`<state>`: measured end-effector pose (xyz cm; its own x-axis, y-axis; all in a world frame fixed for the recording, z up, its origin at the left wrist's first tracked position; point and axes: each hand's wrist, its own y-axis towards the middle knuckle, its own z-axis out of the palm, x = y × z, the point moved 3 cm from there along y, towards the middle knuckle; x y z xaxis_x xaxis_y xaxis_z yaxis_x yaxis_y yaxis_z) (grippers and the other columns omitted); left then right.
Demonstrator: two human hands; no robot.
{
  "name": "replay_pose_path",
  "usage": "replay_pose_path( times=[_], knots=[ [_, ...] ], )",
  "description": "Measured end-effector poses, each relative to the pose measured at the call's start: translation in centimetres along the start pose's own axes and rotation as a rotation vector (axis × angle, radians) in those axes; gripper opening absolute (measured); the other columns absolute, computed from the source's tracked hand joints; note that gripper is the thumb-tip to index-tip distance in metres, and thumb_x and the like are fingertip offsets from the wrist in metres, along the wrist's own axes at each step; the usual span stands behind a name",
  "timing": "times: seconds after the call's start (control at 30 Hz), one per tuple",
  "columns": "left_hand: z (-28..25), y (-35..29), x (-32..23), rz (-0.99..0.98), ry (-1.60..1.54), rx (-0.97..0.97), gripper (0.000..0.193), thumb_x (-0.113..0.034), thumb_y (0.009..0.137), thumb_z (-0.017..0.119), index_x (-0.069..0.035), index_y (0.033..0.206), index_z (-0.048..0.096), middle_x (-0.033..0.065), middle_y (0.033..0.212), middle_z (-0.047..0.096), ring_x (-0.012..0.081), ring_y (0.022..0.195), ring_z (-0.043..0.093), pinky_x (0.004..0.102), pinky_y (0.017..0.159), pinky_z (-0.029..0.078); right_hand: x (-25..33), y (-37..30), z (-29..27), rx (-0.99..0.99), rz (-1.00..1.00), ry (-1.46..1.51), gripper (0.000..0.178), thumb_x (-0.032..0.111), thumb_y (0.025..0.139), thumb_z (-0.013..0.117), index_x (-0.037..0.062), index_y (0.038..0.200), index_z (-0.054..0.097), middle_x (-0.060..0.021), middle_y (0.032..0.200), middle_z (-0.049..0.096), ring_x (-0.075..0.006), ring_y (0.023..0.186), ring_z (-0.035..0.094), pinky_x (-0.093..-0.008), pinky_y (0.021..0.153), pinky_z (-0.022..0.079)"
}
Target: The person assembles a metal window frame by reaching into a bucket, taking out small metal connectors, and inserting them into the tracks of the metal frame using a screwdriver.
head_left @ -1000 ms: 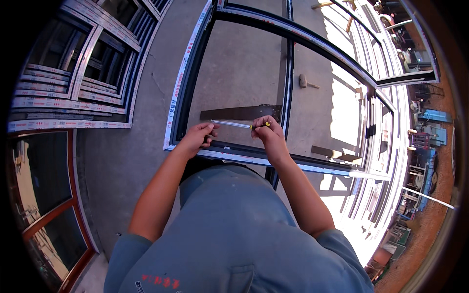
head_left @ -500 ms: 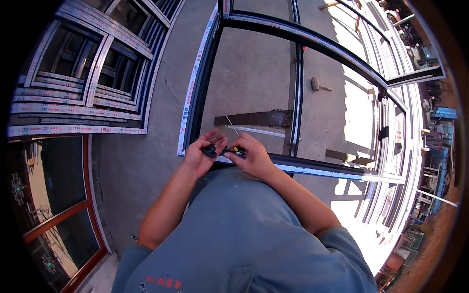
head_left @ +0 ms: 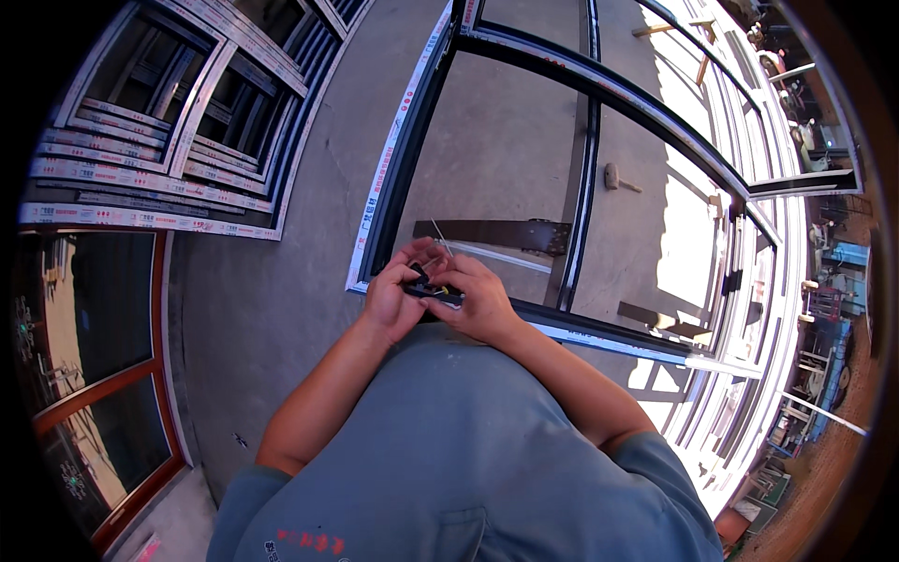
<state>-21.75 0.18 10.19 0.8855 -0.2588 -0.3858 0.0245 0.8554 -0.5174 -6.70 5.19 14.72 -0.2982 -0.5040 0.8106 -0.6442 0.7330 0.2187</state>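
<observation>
Screwdriver (head_left: 440, 236) is in your right hand (head_left: 479, 298), thin shaft leaning up and to the left past your fingertips, a bit of yellow on the handle showing between your hands. Right-hand fingers are bent and drawn in to the thumb, closed round the handle; exact grip hidden by the fingers.

Left hand (head_left: 395, 292) is half curled, palm turned inward, upper fingers loosely spread, thumb side against a small black part (head_left: 433, 291). You've got that part between both hands, right thumb side close to it as well. Can't tell which hand carries it, nor whether the tool's handle touches it; too small and partly covered.

Both hands sit just in front of your grey-blue shirt (head_left: 412, 440), over the near left corner area of a dark window frame (head_left: 405, 140) with printed white film along its outer edge. Through the frame's opening you can see a long dark flat piece (head_left: 496, 232) with a pale strip (head_left: 506, 258) beside it. Mallet (head_left: 611, 176) lies on the concrete floor (head_left: 304, 244), seen through the next opening to the right. To your left: stacked frames (head_left: 199, 112), and nearer you a brown-framed glazed panel (head_left: 159, 328).
</observation>
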Motion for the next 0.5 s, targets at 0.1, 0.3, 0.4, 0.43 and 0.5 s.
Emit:
replay_pose_path(
  times=[0.1, 0.3, 0.4, 0.43, 0.5],
  knots=[
    [-0.3, -0.3, -0.4, 0.013, 0.05, -0.071, 0.037, -0.014, 0.101, 0.044, 0.0, 0.131, 0.06, 0.0155, 0.122, 0.064, 0.026, 0.112, 0.062, 0.0389, 0.103, 0.049, 0.2, 0.1, -0.2, -0.003, -0.05, -0.056, 0.031, 0.016, 0.074, 0.088, 0.0061, 0.099, 0.074, -0.0083, 0.094, 0.063, -0.0294, 0.09, 0.064, -0.0406, 0.078, 0.053],
    [-2.1, -1.4, -2.0, -0.177, 0.461, -0.077, 0.05, -0.051, 0.108, 0.053, -0.004, 0.106, 0.068, 0.0014, 0.088, 0.059, 0.0065, 0.063, 0.044, 0.0246, 0.056, 0.034, 0.7, 0.7, -2.2, 0.013, -0.192, -0.24, 0.035, 0.015, 0.072, 0.087, 0.0063, 0.103, 0.072, -0.0064, 0.093, 0.058, -0.0265, 0.086, 0.058, -0.039, 0.078, 0.051],
    [-1.2, -2.2, -2.3, -0.275, 0.586, 0.023, 0.043, -0.046, 0.109, 0.056, -0.005, 0.101, 0.067, -0.0016, 0.078, 0.057, 0.004, 0.054, 0.034, 0.0226, 0.048, 0.026, 0.5, 0.4, -2.9, 0.043, -0.259, -0.29, 0.036, 0.015, 0.071, 0.087, 0.0057, 0.102, 0.072, -0.0062, 0.094, 0.058, -0.0263, 0.087, 0.058, -0.0387, 0.08, 0.05],
    [-1.2, -2.3, -2.4, -0.277, 0.637, 0.03, 0.04, -0.042, 0.108, 0.058, -0.004, 0.1, 0.068, -0.002, 0.077, 0.057, 0.0037, 0.054, 0.034, 0.0225, 0.049, 0.026, 0.5, 0.4, -3.0, 0.057, -0.281, -0.301, 0.036, 0.015, 0.071, 0.086, 0.0055, 0.102, 0.072, -0.0063, 0.094, 0.058, -0.0263, 0.088, 0.058, -0.0387, 0.081, 0.05],
    [-0.8, -2.5, -2.7, -0.291, 0.696, 0.039, 0.034, -0.036, 0.107, 0.062, -0.004, 0.101, 0.07, -0.0028, 0.076, 0.058, 0.0032, 0.054, 0.034, 0.0222, 0.049, 0.026, 0.6, 0.3, -3.2, 0.051, -0.294, -0.286, 0.034, 0.013, 0.072, 0.085, 0.0056, 0.103, 0.072, -0.0069, 0.095, 0.058, -0.0271, 0.088, 0.058, -0.0391, 0.08, 0.051]
  ],
)
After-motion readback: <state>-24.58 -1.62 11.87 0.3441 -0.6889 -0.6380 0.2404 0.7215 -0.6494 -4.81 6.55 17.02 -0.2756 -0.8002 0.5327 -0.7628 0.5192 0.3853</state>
